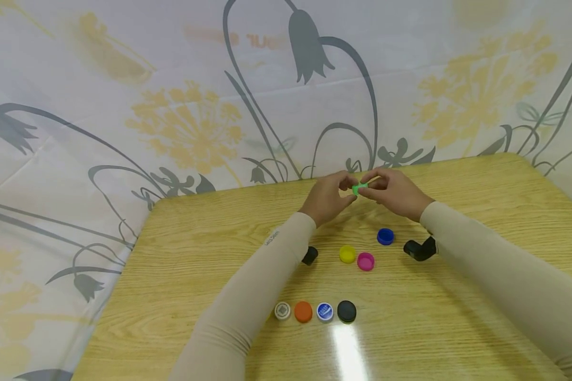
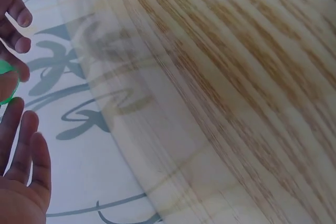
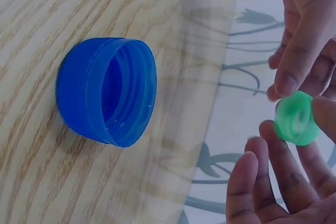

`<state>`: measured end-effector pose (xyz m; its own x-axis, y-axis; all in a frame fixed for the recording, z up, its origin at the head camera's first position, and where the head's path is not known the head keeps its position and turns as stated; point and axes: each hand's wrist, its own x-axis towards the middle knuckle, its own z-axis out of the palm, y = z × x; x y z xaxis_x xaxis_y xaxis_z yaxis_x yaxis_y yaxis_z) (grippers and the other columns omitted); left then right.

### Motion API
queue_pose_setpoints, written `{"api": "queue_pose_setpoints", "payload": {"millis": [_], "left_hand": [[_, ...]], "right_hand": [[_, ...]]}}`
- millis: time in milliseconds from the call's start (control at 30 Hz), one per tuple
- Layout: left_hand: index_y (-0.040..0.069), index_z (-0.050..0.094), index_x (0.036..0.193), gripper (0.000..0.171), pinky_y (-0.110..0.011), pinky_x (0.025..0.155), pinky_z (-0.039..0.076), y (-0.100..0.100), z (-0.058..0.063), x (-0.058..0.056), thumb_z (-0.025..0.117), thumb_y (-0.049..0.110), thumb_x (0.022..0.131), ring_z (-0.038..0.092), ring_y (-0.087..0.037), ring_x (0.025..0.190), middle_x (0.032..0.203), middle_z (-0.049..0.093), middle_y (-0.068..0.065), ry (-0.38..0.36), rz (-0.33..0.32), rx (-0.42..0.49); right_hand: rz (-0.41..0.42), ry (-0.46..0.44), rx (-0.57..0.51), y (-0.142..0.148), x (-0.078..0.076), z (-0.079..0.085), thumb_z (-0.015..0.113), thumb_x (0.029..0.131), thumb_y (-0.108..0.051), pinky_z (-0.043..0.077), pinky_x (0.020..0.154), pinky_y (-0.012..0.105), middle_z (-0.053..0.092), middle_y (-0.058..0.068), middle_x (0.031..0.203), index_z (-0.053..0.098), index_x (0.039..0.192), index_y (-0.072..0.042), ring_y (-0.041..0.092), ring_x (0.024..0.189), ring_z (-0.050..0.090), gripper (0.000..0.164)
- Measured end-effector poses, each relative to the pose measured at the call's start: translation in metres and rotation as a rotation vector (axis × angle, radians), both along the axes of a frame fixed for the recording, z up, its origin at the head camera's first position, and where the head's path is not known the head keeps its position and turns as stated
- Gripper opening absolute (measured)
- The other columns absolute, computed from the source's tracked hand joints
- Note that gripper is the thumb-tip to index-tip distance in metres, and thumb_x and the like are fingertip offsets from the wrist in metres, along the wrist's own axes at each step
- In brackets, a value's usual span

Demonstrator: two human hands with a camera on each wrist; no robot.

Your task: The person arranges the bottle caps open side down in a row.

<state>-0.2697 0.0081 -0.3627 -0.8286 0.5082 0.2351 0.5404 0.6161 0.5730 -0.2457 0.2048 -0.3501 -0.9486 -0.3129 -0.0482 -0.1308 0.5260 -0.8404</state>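
Note:
Both hands meet over the far side of the table, around a small translucent green bottle cap (image 1: 360, 188). My right hand (image 1: 394, 193) pinches the cap between thumb and fingers. From the left side, my left hand (image 1: 330, 197) also has its thumb and fingertips on the cap's edge. In the right wrist view the green cap (image 3: 296, 118) has its round face showing between the two hands; a blue bottle cap (image 3: 105, 93) lies near on the table. The left wrist view catches only part of the green cap (image 2: 8, 81) at its left edge.
Yellow (image 1: 347, 254) and magenta (image 1: 366, 261) caps lie below the blue one. Nearer stand a white cap (image 1: 283, 311), an orange cap (image 1: 303, 311), a blue-and-white cap (image 1: 325, 312) and a black cap (image 1: 346, 311). Black wrist devices (image 1: 419, 250) show beside the sleeves. A patterned cloth (image 1: 195, 132) hangs behind.

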Motion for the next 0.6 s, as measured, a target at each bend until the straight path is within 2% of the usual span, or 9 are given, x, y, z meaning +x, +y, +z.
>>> {"api": "queue_pose_setpoints", "payload": {"millis": [133,267,400,600], "left_hand": [[0.011,0.061,0.131,0.039,-0.025,0.094,0.052,-0.0017,-0.0008,0.0007,0.071,0.016,0.094,0.066,-0.024,0.111,0.117,0.072,-0.005,-0.04,-0.022,0.034],[0.011,0.058,0.137,0.043,-0.028,0.095,0.052,-0.0038,0.0006,0.0029,0.068,0.019,0.096,0.065,-0.024,0.113,0.119,0.072,-0.006,-0.081,-0.038,0.068],[0.012,0.061,0.136,0.04,-0.03,0.096,0.052,-0.0055,0.0028,0.0045,0.064,0.025,0.099,0.065,-0.021,0.114,0.122,0.072,-0.004,-0.108,-0.02,0.088],[0.012,0.067,0.129,0.035,-0.033,0.099,0.051,-0.0064,0.0064,0.0063,0.067,0.025,0.097,0.067,-0.016,0.111,0.128,0.07,-0.002,-0.116,-0.004,0.102]], "right_hand": [[-0.009,0.024,0.006,-0.0013,0.0013,0.0013,0.06,0.1,-0.037,0.047,0.101,0.05,0.065,0.023,0.128,0.051,0.131,-0.006,0.035,0.12,0.061,0.045],[-0.017,0.033,0.014,-0.0004,0.0016,0.0014,0.061,0.1,-0.035,0.047,0.103,0.052,0.064,0.023,0.13,0.049,0.133,-0.005,0.035,0.123,0.06,0.046],[-0.009,0.047,0.03,0.0012,0.0019,0.0002,0.062,0.1,-0.033,0.046,0.103,0.054,0.062,0.023,0.133,0.049,0.134,-0.004,0.037,0.126,0.059,0.047],[0.014,0.094,0.069,0.003,0.0054,-0.0003,0.062,0.1,-0.032,0.046,0.103,0.058,0.058,0.021,0.138,0.052,0.137,-0.005,0.039,0.127,0.057,0.046]]}}
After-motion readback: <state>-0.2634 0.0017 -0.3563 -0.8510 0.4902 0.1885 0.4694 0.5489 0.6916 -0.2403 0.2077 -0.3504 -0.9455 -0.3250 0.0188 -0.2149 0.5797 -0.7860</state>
